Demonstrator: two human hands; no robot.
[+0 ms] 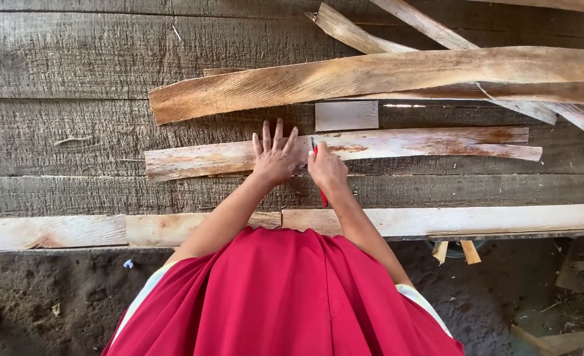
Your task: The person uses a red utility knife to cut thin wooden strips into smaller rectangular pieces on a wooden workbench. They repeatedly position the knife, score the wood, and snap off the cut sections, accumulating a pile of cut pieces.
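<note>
Left hand (275, 157): flat, fingers spread, pressing the strip (397, 146) near its left end.
Right hand (326, 168): closed round a red tool (323, 196), probably a pencil, tip on the strip.

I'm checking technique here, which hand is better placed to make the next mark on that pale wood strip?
Probably the right hand: it already grips the red pencil with its tip at the wood strip. The left hand lies flat, fingers spread, pinning the strip.
</note>
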